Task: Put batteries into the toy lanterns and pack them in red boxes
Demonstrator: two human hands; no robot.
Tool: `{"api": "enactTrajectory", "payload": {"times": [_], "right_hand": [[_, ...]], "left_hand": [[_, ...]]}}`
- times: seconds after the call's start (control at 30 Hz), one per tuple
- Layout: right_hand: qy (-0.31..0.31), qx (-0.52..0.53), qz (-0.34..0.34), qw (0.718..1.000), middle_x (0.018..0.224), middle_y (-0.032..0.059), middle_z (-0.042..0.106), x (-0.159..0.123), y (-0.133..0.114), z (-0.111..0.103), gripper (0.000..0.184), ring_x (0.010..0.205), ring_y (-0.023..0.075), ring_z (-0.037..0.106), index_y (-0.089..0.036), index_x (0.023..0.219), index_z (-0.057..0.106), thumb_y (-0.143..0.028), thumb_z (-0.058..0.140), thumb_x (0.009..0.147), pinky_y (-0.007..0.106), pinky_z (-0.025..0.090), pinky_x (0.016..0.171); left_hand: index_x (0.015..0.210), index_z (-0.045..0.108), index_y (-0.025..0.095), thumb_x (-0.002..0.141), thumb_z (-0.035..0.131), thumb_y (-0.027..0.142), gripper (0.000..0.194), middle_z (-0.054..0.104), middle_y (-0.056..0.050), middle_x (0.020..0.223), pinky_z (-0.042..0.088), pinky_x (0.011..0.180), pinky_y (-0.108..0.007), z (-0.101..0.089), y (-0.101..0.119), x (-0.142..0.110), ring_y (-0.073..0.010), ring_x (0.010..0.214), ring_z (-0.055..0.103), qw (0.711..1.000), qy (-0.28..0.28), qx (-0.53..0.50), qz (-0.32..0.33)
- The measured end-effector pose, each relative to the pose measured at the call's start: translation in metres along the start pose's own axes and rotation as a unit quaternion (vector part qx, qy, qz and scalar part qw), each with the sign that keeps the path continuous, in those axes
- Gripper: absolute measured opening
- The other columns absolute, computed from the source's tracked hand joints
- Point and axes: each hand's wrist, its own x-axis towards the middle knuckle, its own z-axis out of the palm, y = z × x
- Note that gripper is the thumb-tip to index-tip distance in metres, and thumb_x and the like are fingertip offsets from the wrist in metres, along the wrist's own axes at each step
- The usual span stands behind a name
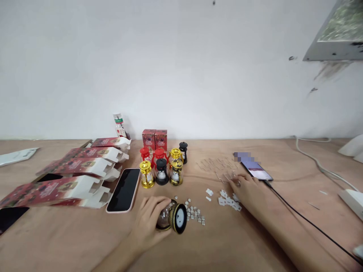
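On the wooden desk's [198, 251] near side, your left fingers [154, 206] wrap a tipped black-and-gold plastic lantern [171, 217]; probably light, rigid and slick, it's best gripped by the collar. Your right fingers [236, 184] bend, slightly parted, at thin bent wires [219, 178]; you can't tell whether they pinch one.

The left hand [153, 219] and right hand [246, 190] are bare, with slim fingers [161, 202]. Both forearms [276, 230] are bare too (as far as you can see). A tiny shiny spot by the right fingers is too small to name.
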Motion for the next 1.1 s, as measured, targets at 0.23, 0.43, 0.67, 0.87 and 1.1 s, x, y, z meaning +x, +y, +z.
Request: {"api": "enactTrajectory", "payload": {"times": [0.23, 0.43, 0.67, 0.87, 1.1], "right_hand": [[-0.025, -0.057, 0.007, 0.998, 0.082, 0.0088, 0.067, 0.000, 0.005, 0.006, 0.025, 0.072, 0.0251, 0.056, -0.023, 0.063, 0.060, -0.028, 0.046, 0.083, 0.035, 0.039, 0.063], [0.059, -0.058, -0.043, 0.996, 0.074, 0.0094, 0.063, 0.003, 0.001, 0.000, 0.024, 0.073, 0.0249, 0.054, -0.020, 0.073, 0.057, -0.025, 0.041, 0.090, 0.036, 0.037, 0.066], [0.238, 0.026, -0.198, 0.951, 0.080, 0.0050, 0.067, 0.007, -0.033, -0.030, 0.007, 0.074, 0.0178, 0.060, -0.020, 0.086, 0.055, -0.014, 0.057, 0.087, 0.031, 0.043, 0.069], [0.239, 0.082, -0.345, 0.904, 0.078, 0.0052, 0.071, -0.009, -0.068, -0.046, 0.010, 0.077, 0.0169, 0.063, -0.018, 0.092, 0.060, -0.010, 0.061, 0.085, 0.030, 0.046, 0.074], [0.171, 0.227, -0.130, 0.950, 0.076, 0.0042, 0.070, -0.007, -0.059, -0.024, 0.009, 0.069, 0.0158, 0.064, -0.022, 0.082, 0.060, -0.024, 0.056, 0.089, 0.029, 0.046, 0.067]], "left_hand": [[0.115, 0.049, 0.016, 0.082, 0.057, 0.024, 0.034, 0.065, -0.010, 0.099, 0.044, 0.073, -0.032, -0.004, 0.002, 0.002, -0.0218, 0.088, 0.062, 1.000, -0.009, 0.006, 0.015], [0.115, 0.050, 0.016, 0.086, 0.053, 0.027, 0.031, 0.065, -0.010, 0.099, 0.042, 0.074, -0.032, -0.002, 0.000, 0.002, -0.0212, 0.088, 0.062, 1.000, 0.001, 0.001, 0.021], [0.119, 0.050, 0.018, 0.089, 0.050, 0.029, 0.032, 0.064, -0.010, 0.103, 0.039, 0.075, -0.033, 0.005, -0.008, -0.004, -0.0224, 0.091, 0.059, 1.000, -0.002, -0.005, 0.015], [0.119, 0.050, 0.019, 0.090, 0.049, 0.032, 0.032, 0.064, -0.009, 0.102, 0.038, 0.076, -0.034, 0.004, -0.008, -0.004, -0.0230, 0.092, 0.059, 1.000, 0.000, 0.000, 0.022], [0.117, 0.052, 0.019, 0.090, 0.050, 0.031, 0.030, 0.065, -0.009, 0.101, 0.039, 0.077, -0.034, 0.002, -0.006, -0.002, -0.0229, 0.090, 0.060, 1.000, -0.002, 0.009, 0.019]]}}
